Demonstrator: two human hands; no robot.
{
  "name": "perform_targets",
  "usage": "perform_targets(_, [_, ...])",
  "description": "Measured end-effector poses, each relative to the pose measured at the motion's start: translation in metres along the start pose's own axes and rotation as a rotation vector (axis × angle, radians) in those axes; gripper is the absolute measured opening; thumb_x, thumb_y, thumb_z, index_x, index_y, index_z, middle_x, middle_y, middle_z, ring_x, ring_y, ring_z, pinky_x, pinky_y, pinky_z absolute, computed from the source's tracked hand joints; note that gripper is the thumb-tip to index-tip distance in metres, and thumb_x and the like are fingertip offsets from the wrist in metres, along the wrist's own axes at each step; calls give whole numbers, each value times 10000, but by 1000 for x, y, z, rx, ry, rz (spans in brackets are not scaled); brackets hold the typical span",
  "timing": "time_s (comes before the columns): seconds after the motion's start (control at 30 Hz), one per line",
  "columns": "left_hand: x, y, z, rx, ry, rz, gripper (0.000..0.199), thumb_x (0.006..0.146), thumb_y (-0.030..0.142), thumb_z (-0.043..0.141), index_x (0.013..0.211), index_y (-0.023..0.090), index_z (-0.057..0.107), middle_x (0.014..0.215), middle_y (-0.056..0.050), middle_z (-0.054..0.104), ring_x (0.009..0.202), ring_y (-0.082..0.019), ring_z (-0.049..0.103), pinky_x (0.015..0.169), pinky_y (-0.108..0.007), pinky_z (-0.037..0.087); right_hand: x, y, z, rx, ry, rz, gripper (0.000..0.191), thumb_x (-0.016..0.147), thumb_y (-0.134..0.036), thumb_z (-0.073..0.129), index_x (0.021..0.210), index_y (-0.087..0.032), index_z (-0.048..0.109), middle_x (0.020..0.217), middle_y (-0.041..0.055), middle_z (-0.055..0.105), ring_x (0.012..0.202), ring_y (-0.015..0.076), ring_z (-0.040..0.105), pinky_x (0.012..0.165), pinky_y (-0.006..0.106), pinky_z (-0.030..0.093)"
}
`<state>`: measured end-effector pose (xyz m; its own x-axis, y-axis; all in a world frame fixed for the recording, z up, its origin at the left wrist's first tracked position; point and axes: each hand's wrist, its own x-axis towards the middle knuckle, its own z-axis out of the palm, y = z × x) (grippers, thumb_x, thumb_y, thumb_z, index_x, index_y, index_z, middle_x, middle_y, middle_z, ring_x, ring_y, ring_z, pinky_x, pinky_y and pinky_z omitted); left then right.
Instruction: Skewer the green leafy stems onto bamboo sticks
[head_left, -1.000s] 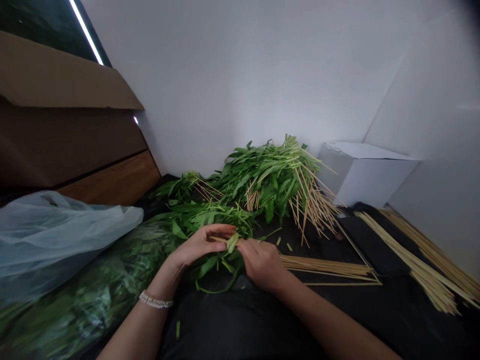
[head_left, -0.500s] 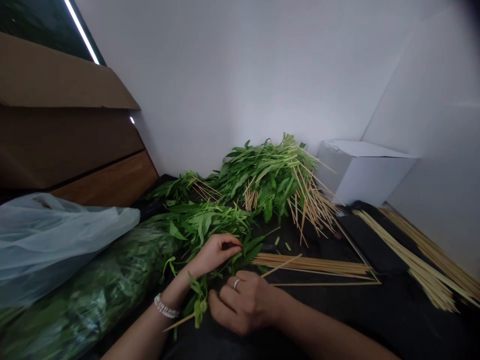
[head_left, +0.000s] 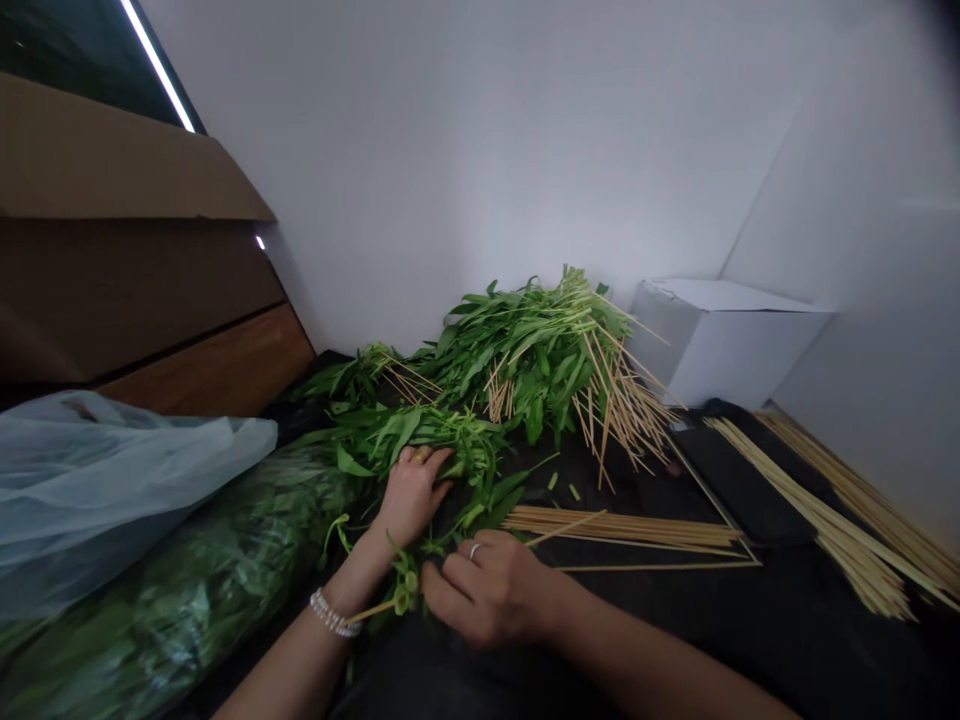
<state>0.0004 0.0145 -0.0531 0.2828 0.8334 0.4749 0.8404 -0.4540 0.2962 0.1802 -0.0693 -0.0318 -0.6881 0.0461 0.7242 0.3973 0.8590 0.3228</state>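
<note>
My left hand (head_left: 411, 497), with a beaded bracelet (head_left: 334, 613) at the wrist, is curled over a bunch of long-stemmed green leaves (head_left: 420, 435). My right hand (head_left: 489, 588) is closed near the bunch's lower end, around green stems and a thin bamboo skewer (head_left: 372, 610). The skewer's tip pokes out to the left, and my fingers hide the rest of it. Behind my hands lies a larger heap of leafy greens pierced with many skewers (head_left: 540, 365).
Loose bamboo skewers (head_left: 622, 527) lie to the right of my hands on black sheeting (head_left: 675, 640), with longer bundles (head_left: 825, 525) further right. A plastic bag (head_left: 112, 490) and bagged greens (head_left: 180, 590) lie at left. A white box (head_left: 724, 345) and cardboard (head_left: 112, 180) stand behind.
My left hand has turned and settled over the leaf bunch. My right hand has stayed low, while the skewer has shifted and less of it shows at left.
</note>
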Motion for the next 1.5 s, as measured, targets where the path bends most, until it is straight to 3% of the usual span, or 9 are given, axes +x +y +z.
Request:
perform_targets(0.1, [2, 3, -8, -51, 112, -48, 162, 816, 282, 629, 917, 246, 751, 811, -74, 643, 856, -263, 559, 811, -374, 426, -1, 1, 2, 1, 12, 20, 163, 919, -188, 439, 967, -122, 580, 610, -36, 506, 495, 109, 484, 483, 253, 313])
perform_targets(0.27, [11, 10, -31, -445, 347, -201, 266, 808, 356, 651, 1030, 221, 709, 815, -29, 636, 782, -208, 597, 783, -322, 441, -4, 5, 4, -4, -5, 132, 209, 911, -181, 398, 979, -127, 588, 630, -9, 529, 529, 132, 488, 503, 268, 315])
perform_targets(0.43, [15, 7, -34, -938, 257, -370, 473, 631, 320, 815, 1032, 198, 596, 868, -11, 680, 753, -164, 629, 746, -292, 486, -12, 21, 5, -50, -96, 380, 241, 911, -170, 372, 1010, -131, 588, 674, 16, 570, 569, 149, 506, 538, 284, 315])
perform_targets(0.53, [15, 5, -31, -1128, 211, -390, 472, 635, 294, 821, 1014, 209, 553, 978, -32, 698, 864, -173, 661, 854, -324, 490, -16, 31, 5, -69, -145, 539, 230, 936, -163, 364, 974, -159, 591, 709, 15, 598, 591, 144, 532, 561, 276, 321])
perform_targets(0.67, [14, 8, -34, -1255, 129, -430, 506, 662, 317, 807, 1091, 193, 570, 1109, -88, 683, 931, -205, 668, 827, -321, 506, -18, 38, 6, -63, -181, 675, 231, 958, -166, 358, 969, -169, 588, 755, 19, 631, 641, 140, 578, 591, 261, 340])
perform_targets(0.83, [13, 7, -36, -1207, 99, -447, 549, 654, 333, 814, 1159, 186, 656, 1126, -96, 689, 891, -192, 655, 772, -288, 512, -18, 39, 8, -52, -213, 708, 234, 971, -182, 348, 968, -177, 582, 778, 18, 649, 656, 130, 597, 603, 244, 349])
perform_targets(1.07, [12, 9, -35, -1009, 125, -397, 424, 626, 321, 829, 1026, 204, 746, 764, 6, 660, 668, -128, 589, 677, -256, 487, -18, 38, 7, -43, -223, 697, 239, 973, -196, 348, 956, -183, 586, 774, 19, 655, 646, 138, 594, 599, 257, 332])
perform_targets(1.23, [12, 14, -38, -1194, 25, -414, 453, 625, 264, 838, 1061, 201, 728, 912, -42, 716, 842, -172, 640, 823, -288, 489, -18, 39, 7, -49, -271, 721, 227, 966, -189, 362, 939, -186, 587, 763, 17, 648, 647, 138, 587, 597, 259, 321])
perform_targets(1.5, [11, 13, -41, -1461, -99, -466, 634, 670, 197, 816, 1257, 245, 580, 1081, -64, 709, 1016, -192, 661, 862, -272, 501, -17, 38, 6, -50, -313, 742, 224, 963, -179, 361, 919, -187, 580, 775, 20, 653, 659, 135, 590, 603, 255, 318])
